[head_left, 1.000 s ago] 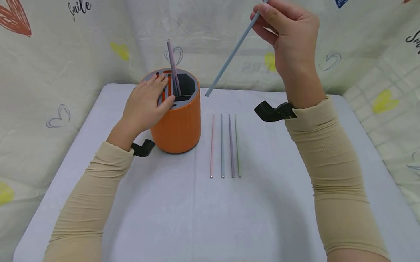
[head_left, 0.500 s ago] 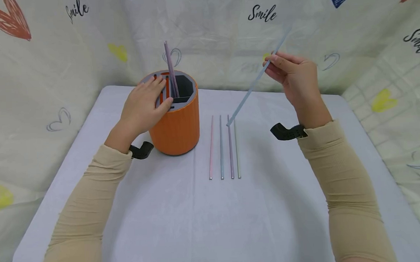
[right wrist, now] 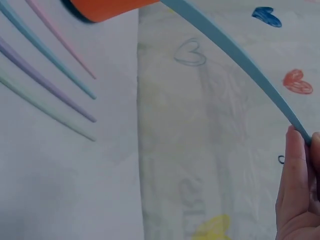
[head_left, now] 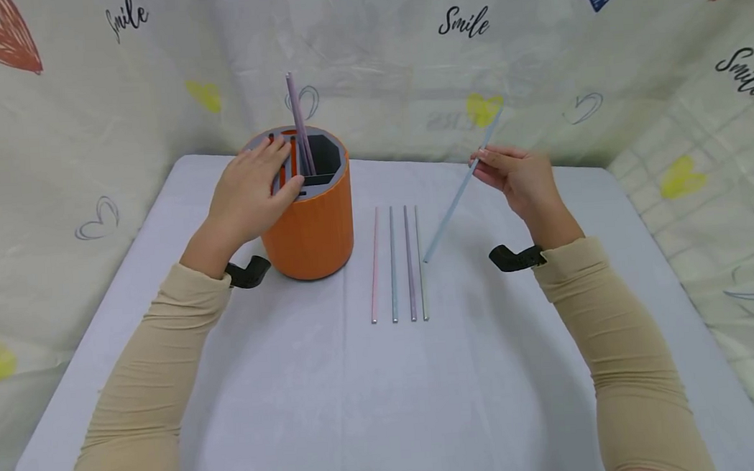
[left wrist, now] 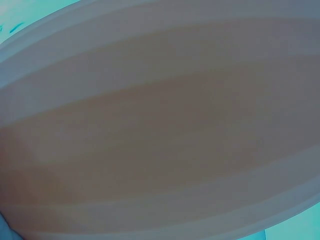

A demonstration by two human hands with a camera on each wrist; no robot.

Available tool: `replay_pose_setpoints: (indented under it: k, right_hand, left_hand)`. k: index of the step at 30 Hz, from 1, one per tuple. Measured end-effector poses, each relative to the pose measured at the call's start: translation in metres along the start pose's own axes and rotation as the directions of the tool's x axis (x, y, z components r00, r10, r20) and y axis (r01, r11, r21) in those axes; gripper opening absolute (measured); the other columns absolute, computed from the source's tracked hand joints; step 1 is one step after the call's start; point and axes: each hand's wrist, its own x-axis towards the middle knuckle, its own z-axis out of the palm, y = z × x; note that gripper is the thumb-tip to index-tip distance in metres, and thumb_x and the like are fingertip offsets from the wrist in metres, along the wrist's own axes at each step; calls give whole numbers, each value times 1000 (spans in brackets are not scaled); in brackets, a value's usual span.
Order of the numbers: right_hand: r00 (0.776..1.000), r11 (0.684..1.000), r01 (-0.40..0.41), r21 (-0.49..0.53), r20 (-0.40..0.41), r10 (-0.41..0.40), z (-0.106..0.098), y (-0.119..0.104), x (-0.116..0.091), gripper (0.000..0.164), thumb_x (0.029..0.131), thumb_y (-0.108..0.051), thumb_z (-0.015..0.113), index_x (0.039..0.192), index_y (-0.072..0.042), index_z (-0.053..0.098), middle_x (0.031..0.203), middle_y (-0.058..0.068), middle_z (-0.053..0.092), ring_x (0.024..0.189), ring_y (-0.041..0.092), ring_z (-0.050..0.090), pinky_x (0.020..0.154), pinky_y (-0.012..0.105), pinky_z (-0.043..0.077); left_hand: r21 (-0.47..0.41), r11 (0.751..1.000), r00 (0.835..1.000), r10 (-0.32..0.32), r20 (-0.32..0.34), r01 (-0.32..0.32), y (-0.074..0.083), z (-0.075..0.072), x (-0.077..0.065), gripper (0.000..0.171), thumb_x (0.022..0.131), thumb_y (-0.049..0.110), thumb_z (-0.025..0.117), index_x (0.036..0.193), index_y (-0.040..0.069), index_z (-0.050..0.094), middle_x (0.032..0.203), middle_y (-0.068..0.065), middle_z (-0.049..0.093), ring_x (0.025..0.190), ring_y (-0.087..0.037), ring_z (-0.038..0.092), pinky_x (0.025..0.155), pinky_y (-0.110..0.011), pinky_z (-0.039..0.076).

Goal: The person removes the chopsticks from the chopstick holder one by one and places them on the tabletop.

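Observation:
In the head view my right hand (head_left: 516, 180) pinches a light blue straw (head_left: 456, 205), held slanting over the right half of the table. Its lower end appears just right of a row of straws: pink (head_left: 375, 268), blue (head_left: 392, 267), purple (head_left: 410, 266) and green (head_left: 422, 276). The right wrist view also shows the pinched blue straw (right wrist: 240, 56) between thumb and fingers. My left hand (head_left: 244, 189) rests on the rim of a round orange desk organizer (head_left: 312, 236), fingers spread over its grey top. Purple straws (head_left: 299, 121) stand in it. A blurred curved surface (left wrist: 165, 120) fills the left wrist view.
A white cloth covers the table (head_left: 335, 396). Behind it hangs a printed backdrop (head_left: 380, 69) with hearts and lettering, close to the table's back edge. Black wrist mounts (head_left: 514, 257) stick out from both wrists.
My right hand has come down from high up towards the table, bringing the blue straw to the right of the row. The left hand stays on the organizer.

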Motion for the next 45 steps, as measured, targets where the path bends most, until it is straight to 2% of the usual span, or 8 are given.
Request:
replay_pose_setpoints:
  k: [9,18,26,32,38,42,45]
  right_hand:
    - [995,983,-99,-153,16,103,-14,15,8,11,89,1,68,86,-3,77,79,5,77,74,14,76,72,23,62]
    - [967,902,-234,-363,9,255,-21,41,19,9,92,-3,67,91,-6,76,81,1,77,76,11,75,73,22,62]
    - [936,852,-317,-417,7,351,-23,64,29,8,92,0,66,90,-3,72,79,4,76,73,13,75,71,23,62]
    - [923,815,-348,-463,-18,384,-23,78,35,7,91,-1,67,88,-5,72,76,4,76,69,11,74,69,23,62]
    - [926,787,-343,-513,-43,375,-22,92,44,7,90,-4,70,97,-3,70,75,1,75,67,10,72,67,22,61]
    - [923,757,-355,-549,-77,377,-23,100,49,7,89,-5,72,96,-3,70,74,-1,74,66,8,70,66,20,60]
    - [919,749,-365,-554,-85,385,-24,106,51,6,89,-3,71,95,-2,70,73,-1,73,65,7,70,66,19,60]
  left_hand:
    - [-6,1000,1000,-1,-8,1,2,-3,-1,64,104,42,36,156,5,31,164,-13,27,155,-33,18,128,-51,13]
    - [-6,1000,1000,-5,3,5,1,-1,0,65,104,42,36,156,5,30,164,-13,26,155,-34,17,128,-50,12]
    - [0,1000,1000,1,-1,-1,0,-1,0,65,104,43,36,156,4,30,164,-14,27,155,-33,18,129,-48,12]
    - [-2,1000,1000,2,-4,-2,-1,0,0,65,104,43,36,156,5,30,164,-13,27,155,-33,18,128,-49,12]
    - [-5,1000,1000,-3,-16,3,-3,0,0,64,104,43,36,156,5,31,164,-13,27,155,-33,19,128,-50,13]
    - [-2,1000,1000,0,-17,-1,-3,2,2,65,104,44,36,156,6,31,164,-12,28,154,-33,19,128,-50,13]
    - [-2,1000,1000,2,-19,-2,-4,3,2,64,104,44,36,156,6,31,164,-11,28,154,-33,19,128,-50,13]
